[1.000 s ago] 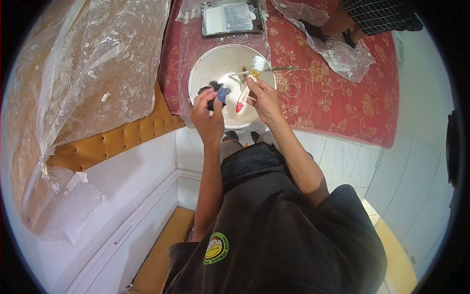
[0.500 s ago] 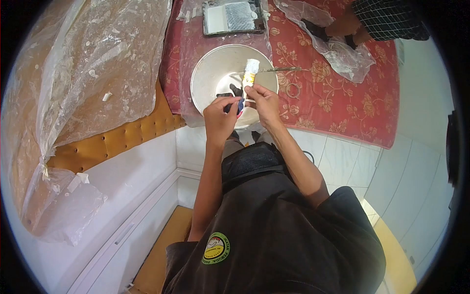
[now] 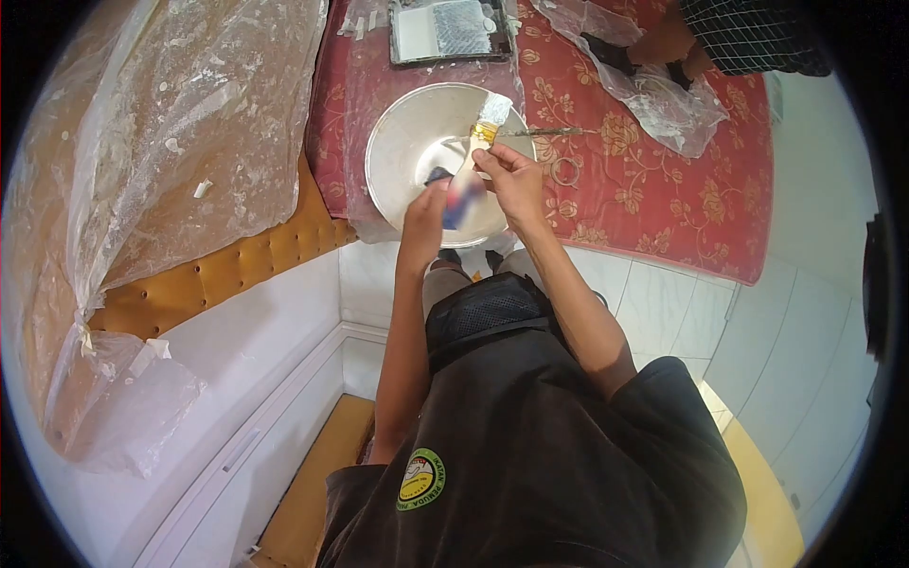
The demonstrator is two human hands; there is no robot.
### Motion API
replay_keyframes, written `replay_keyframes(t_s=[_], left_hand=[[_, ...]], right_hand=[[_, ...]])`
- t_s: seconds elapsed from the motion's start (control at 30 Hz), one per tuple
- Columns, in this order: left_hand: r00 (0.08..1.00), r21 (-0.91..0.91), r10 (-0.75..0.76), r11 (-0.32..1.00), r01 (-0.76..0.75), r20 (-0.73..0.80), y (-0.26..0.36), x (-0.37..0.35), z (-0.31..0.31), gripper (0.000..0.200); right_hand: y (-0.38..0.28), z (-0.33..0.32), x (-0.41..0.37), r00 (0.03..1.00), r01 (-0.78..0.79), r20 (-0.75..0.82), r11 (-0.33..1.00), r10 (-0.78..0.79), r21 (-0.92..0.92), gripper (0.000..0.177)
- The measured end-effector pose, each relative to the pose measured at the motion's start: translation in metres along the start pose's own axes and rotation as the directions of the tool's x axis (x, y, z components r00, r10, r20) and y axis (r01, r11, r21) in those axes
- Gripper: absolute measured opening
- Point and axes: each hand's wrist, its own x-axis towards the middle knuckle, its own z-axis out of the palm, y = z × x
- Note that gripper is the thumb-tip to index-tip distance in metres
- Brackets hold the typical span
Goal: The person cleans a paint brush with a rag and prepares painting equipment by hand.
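Note:
Over a round white bucket (image 3: 390,156), my right hand (image 3: 516,189) pinches a paintbrush (image 3: 483,134) by its pale handle near the yellow ferrule. The brush points up and away, its bristles coated in white. Just left of it, my left hand (image 3: 426,222) is closed on a dark blue and red cloth (image 3: 458,210), close against the lower end of the brush handle. The cloth is smeared by motion. A thin stick lies across the bucket's rim, partly hidden behind the brush.
A paint tray (image 3: 450,33) stands beyond the bucket on a red floral mattress (image 3: 653,218). Plastic sheeting (image 3: 208,104) covers the padded furniture at left. At upper right another person's feet (image 3: 663,52) rest by crumpled plastic (image 3: 663,114). A tape ring (image 3: 565,172) lies right of the bucket.
The brush has turned so that its broad, flat side and yellow ferrule show. My left hand has shifted slightly right, and the cloth has moved down and is blurred.

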Motion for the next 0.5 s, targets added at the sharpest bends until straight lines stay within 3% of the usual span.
replay_keyframes(t_s=[0.07,0.1,0.13,0.17,0.3,0.37,0.4,0.47,0.5], left_hand=[[0.982,0.249,-0.138,0.963,0.103,0.130,0.006,-0.005,0.006,0.028],[0.994,0.291,-0.006,0.956,-0.025,0.106,0.003,-0.004,0.008,0.032],[0.994,0.293,-0.006,0.956,-0.026,0.107,0.000,-0.004,0.008,0.032],[0.996,0.209,-0.010,0.978,-0.008,0.085,-0.002,-0.004,0.008,0.031],[0.997,-0.037,-0.076,0.996,0.077,0.015,0.003,-0.007,0.014,0.029],[0.996,-0.122,-0.083,0.989,0.085,0.022,0.008,-0.007,0.012,0.029],[0.995,-0.209,-0.090,0.973,0.095,0.031,0.010,-0.008,0.012,0.029],[0.996,-0.264,-0.085,0.960,0.092,0.037,0.019,-0.009,0.014,0.028],[0.996,-0.317,-0.075,0.945,0.084,0.041,0.022,-0.010,0.014,0.028]], right_hand=[[0.004,0.000,0.006,1.000,-0.021,0.014,0.995,0.022,-0.098,0.024],[0.007,-0.001,0.009,1.000,-0.020,0.013,0.995,0.021,-0.096,0.024],[0.010,-0.002,0.011,0.997,0.056,0.051,0.992,-0.050,-0.113,0.027],[0.013,-0.003,0.013,0.989,0.131,0.088,0.983,-0.120,-0.128,0.030],[0.038,-0.024,0.026,0.996,0.094,0.031,0.956,-0.089,-0.279,0.040],[0.066,-0.041,0.033,0.969,-0.223,0.037,0.932,0.243,-0.287,0.046],[0.060,-0.041,0.028,0.969,-0.226,0.035,0.931,0.246,-0.287,0.046],[0.034,-0.036,0.013,0.736,-0.649,0.257,0.761,0.626,0.005,0.041],[0.032,-0.037,0.012,0.692,-0.686,0.390,0.721,0.608,0.093,0.033]])
